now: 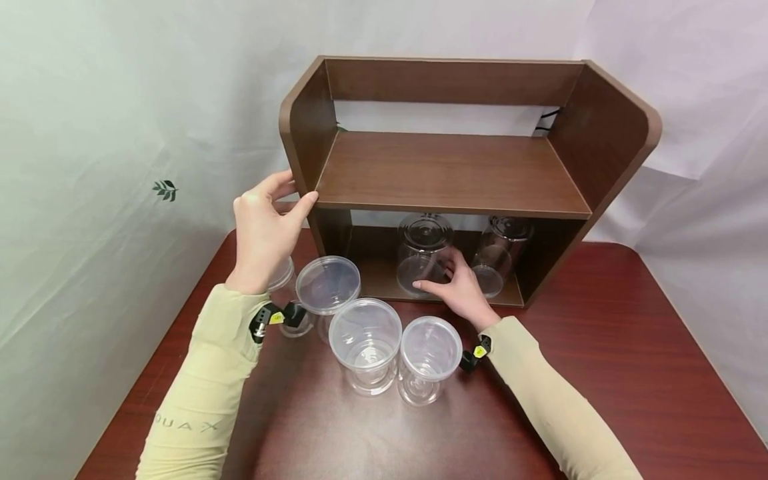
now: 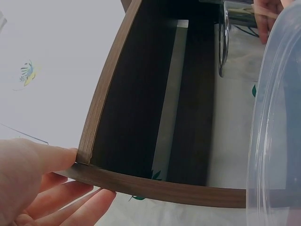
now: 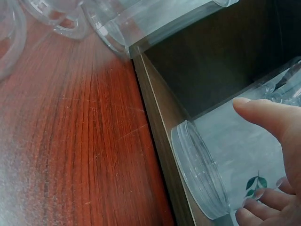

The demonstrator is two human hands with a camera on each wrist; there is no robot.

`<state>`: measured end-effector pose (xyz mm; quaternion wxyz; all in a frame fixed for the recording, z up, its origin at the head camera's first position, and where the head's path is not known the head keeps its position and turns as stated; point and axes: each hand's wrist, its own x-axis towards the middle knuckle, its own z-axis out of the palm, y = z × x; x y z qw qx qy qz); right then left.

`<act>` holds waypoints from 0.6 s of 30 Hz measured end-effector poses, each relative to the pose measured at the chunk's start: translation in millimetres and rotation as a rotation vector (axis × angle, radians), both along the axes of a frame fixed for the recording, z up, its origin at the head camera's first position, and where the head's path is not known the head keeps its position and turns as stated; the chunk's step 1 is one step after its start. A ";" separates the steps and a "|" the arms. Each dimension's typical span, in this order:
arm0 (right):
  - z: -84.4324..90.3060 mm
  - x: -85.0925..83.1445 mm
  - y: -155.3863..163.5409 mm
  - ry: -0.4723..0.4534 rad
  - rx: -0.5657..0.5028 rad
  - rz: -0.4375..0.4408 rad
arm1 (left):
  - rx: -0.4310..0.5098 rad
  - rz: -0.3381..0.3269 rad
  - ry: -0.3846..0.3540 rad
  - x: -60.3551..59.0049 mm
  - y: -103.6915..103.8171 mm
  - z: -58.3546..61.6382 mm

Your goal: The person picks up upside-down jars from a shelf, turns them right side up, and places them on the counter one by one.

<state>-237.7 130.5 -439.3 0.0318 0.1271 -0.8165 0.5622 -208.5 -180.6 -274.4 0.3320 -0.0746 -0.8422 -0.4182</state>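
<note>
My left hand (image 1: 264, 220) grips the left side panel of a brown wooden shelf unit (image 1: 444, 170), thumb on the front edge and fingers along the outer face. In the left wrist view, the fingers (image 2: 75, 200) lie against the panel. On the lower shelf a clear jar (image 1: 414, 243) stands upside down, base up. My right hand (image 1: 465, 290) is at its right side, thumb spread across its front and fingers by its right wall. The right wrist view shows the jar's ridged rim (image 3: 200, 169) at the board's front edge, thumb and fingers wide apart.
Another clear jar (image 1: 495, 260) stands inverted at the lower shelf's right. Lidded clear jars (image 1: 366, 333) (image 1: 429, 350) (image 1: 329, 287) stand on the reddish wooden table (image 1: 624, 373) before the unit, one more partly behind my left wrist. White cloth (image 1: 150, 100) hangs behind.
</note>
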 end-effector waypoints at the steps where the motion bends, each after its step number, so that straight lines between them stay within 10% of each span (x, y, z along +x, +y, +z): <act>1: 0.2 0.1 0.1 0.002 0.005 -0.001 | 0.001 -0.001 0.000 -0.1 0.0 0.1; 18: -3.2 4.1 4.8 0.032 0.018 -0.018 | -0.010 0.005 -0.006 -0.9 -0.3 0.1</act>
